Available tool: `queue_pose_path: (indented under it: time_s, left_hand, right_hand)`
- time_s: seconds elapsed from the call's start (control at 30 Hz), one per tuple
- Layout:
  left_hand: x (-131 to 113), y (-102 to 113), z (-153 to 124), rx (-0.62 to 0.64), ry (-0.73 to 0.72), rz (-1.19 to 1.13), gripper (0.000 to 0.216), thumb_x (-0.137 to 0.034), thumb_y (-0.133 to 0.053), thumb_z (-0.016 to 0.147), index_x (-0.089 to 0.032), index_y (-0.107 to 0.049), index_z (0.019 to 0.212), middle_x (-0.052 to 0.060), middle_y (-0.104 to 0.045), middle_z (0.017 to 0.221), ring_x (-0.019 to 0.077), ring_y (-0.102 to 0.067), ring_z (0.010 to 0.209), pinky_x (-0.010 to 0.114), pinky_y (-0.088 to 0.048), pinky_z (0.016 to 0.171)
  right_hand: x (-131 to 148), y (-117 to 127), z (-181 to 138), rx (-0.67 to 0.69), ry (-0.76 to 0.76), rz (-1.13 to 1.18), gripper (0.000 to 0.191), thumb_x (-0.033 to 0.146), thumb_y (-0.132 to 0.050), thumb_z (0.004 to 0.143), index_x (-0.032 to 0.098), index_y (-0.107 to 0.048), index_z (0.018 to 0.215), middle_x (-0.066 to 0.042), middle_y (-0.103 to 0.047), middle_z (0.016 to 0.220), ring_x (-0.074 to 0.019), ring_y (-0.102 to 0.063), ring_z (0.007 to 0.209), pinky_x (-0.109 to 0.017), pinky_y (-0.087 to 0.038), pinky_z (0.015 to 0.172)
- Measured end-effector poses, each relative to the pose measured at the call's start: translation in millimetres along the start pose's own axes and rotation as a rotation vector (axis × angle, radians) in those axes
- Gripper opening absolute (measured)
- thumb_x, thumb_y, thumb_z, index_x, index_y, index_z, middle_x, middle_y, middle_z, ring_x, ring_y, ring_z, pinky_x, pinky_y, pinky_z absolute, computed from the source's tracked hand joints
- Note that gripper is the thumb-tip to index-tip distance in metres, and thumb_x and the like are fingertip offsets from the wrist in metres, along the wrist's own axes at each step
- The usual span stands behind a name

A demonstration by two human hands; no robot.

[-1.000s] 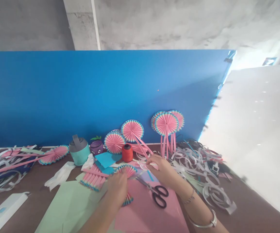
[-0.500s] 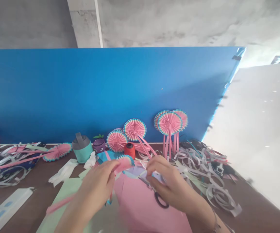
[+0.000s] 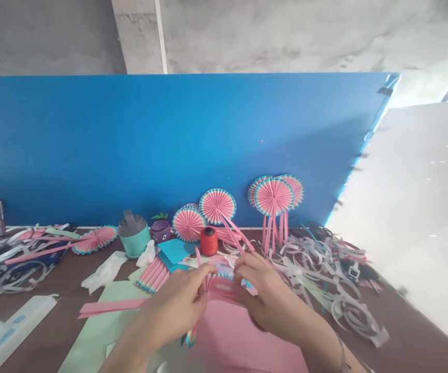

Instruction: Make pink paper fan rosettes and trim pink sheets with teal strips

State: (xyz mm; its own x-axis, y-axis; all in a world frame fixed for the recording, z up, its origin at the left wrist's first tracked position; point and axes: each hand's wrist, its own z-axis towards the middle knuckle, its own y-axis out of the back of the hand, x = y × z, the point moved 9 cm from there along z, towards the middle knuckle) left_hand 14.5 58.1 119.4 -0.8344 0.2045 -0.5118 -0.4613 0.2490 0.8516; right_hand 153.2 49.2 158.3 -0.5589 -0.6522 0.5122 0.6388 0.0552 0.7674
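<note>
A blue partition (image 3: 169,150) stands behind a brown table (image 3: 45,321) strewn with paper craft scraps, with a bare concrete wall above it. Both forearms reach in from the bottom edge and meet near the middle of the table, palms turned down and inward. The left hand (image 3: 177,305) has its fingers curled and pinched shut on one end of a pink pleated paper fan (image 3: 218,287); the right hand (image 3: 264,295) closes its fingertips on the other end, so the folded fan is held between the two hands just above a pink sheet (image 3: 231,342). A green sheet (image 3: 99,331) lies to the left under a loose pink strip (image 3: 109,306). Finished round fans (image 3: 272,197) lean against the partition, beside a red thread spool (image 3: 208,241), a teal cup (image 3: 133,239) and curled white paper strips (image 3: 324,259) at right.
</note>
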Motion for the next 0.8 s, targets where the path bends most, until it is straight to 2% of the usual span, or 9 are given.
queue_pose_path:
  time_s: [0.07, 0.17, 0.23, 0.33, 0.47, 0.8]
  left_hand:
    - [-0.1, 0.9, 1.7, 0.003, 0.002, -0.014, 0.044, -0.021, -0.038, 0.087, -0.031, -0.049, 0.129, 0.0, -0.064, 0.086, 0.0169, -0.061, 0.08, 0.022, -0.041, 0.062]
    - [-4.1, 4.4, 2.6, 0.006, -0.002, -0.037, 0.045, -0.019, -0.037, 0.086, -0.031, -0.051, 0.127, 0.0, -0.063, 0.085, 0.0172, -0.06, 0.082, 0.023, -0.04, 0.063]
    - [-6.9, 6.2, 1.9, 0.012, -0.005, -0.052, 0.044, -0.02, -0.037, 0.086, -0.032, -0.051, 0.126, 0.0, -0.063, 0.086, 0.0177, -0.06, 0.084, 0.024, -0.041, 0.066]
    - [-8.7, 5.4, 0.2, 0.039, -0.019, -0.098, 0.044, -0.021, -0.039, 0.085, -0.033, -0.052, 0.126, -0.001, -0.064, 0.086, 0.017, -0.061, 0.085, 0.024, -0.043, 0.07]
    - [-5.5, 1.6, -0.3, 0.076, -0.029, -0.164, 0.045, -0.02, -0.041, 0.085, -0.035, -0.052, 0.125, -0.002, -0.065, 0.092, 0.0154, -0.061, 0.086, 0.024, -0.044, 0.074]
    - [-2.6, -5.4, -0.4, 0.115, -0.061, -0.164, 0.047, -0.02, -0.04, 0.085, -0.035, -0.049, 0.129, 0.0, -0.065, 0.099, 0.0164, -0.061, 0.094, 0.023, -0.044, 0.072]
  right_hand:
    - [1.2, 6.1, -4.3, -0.006, -0.074, 0.048, 0.015, 0.011, -0.047, 0.088, 0.021, -0.052, 0.079, -0.004, -0.058, 0.089, -0.0182, -0.053, 0.085, -0.032, -0.044, 0.076]
    - [6.9, -5.6, -11.7, 0.141, -0.122, 0.107, 0.012, 0.013, -0.051, 0.086, 0.023, -0.054, 0.081, -0.001, -0.06, 0.085, -0.0157, -0.055, 0.077, -0.028, -0.043, 0.068]
    - [7.1, -14.1, -13.6, 0.193, -0.114, 0.069, 0.011, 0.012, -0.051, 0.085, 0.022, -0.056, 0.083, -0.002, -0.062, 0.087, -0.0165, -0.056, 0.078, -0.029, -0.043, 0.068]
    - [-4.6, -18.8, -10.4, 0.162, -0.145, -0.004, 0.014, 0.01, -0.048, 0.084, 0.02, -0.058, 0.085, -0.005, -0.064, 0.089, -0.0188, -0.058, 0.082, -0.031, -0.042, 0.07]
    - [-20.1, -21.3, -5.1, 0.154, -0.222, 0.05, 0.015, 0.011, -0.048, 0.083, 0.02, -0.06, 0.084, -0.004, -0.066, 0.087, -0.0175, -0.06, 0.079, -0.028, -0.043, 0.067]
    - [-26.0, -20.8, -2.3, 0.196, -0.277, 0.16, 0.013, 0.014, -0.051, 0.081, 0.022, -0.06, 0.078, -0.001, -0.063, 0.075, -0.0176, -0.061, 0.078, -0.026, -0.042, 0.061]
